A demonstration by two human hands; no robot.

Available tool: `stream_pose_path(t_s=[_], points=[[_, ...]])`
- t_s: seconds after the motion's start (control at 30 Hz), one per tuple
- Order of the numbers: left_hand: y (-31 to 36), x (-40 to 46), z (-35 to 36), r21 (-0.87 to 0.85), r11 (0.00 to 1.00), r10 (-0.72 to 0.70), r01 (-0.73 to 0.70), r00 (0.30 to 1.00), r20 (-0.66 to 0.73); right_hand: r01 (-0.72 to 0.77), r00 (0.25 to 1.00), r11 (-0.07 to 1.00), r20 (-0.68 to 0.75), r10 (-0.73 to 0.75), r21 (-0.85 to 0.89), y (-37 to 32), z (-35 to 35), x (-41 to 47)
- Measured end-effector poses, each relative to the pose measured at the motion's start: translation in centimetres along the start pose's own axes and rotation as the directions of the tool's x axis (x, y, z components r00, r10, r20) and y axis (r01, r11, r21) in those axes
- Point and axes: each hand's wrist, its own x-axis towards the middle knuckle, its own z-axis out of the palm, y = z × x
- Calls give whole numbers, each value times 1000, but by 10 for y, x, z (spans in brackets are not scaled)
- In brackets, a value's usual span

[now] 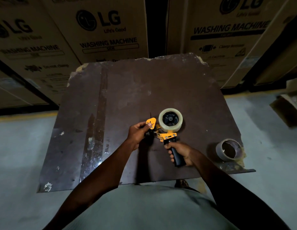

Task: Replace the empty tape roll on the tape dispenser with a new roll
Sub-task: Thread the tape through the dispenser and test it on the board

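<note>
A yellow and black tape dispenser (167, 136) is held above the brown board (127, 90). A full roll of clear tape (170, 120) sits on its black hub. My right hand (179, 152) grips the black handle from below. My left hand (138, 134) pinches the dispenser's yellow front plate, thumb pressed on top of it. An empty brown cardboard tape core (229, 150) stands on the board near its right edge, apart from both hands.
The board rests low over a grey floor (20, 146). Large cardboard washing machine boxes (101, 30) stand close behind it, with a dark gap between them. More cardboard (288, 110) lies at the far right.
</note>
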Motion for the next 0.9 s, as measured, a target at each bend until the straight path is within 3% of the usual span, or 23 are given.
stream_pose_path(t_s=[0.27,0.47,0.7,0.8,0.9], points=[[3,-4,2,-264,956,-128,127,992,13,214,964,975,-149,-222,-64,19,7,-9],[13,0,10,-323,928,-192,189,981,21,293,901,939,-278,-334,-178,27,1,-13],[28,8,23,-134,980,-155,146,986,-59,328,778,838,-378,-501,-435,35,-12,-13],[29,13,27,-54,985,-167,162,978,-126,285,708,755,-401,-581,-591,39,-11,-19],[26,16,29,-63,974,-226,219,965,-135,203,687,716,-425,-590,-667,43,-4,-29]])
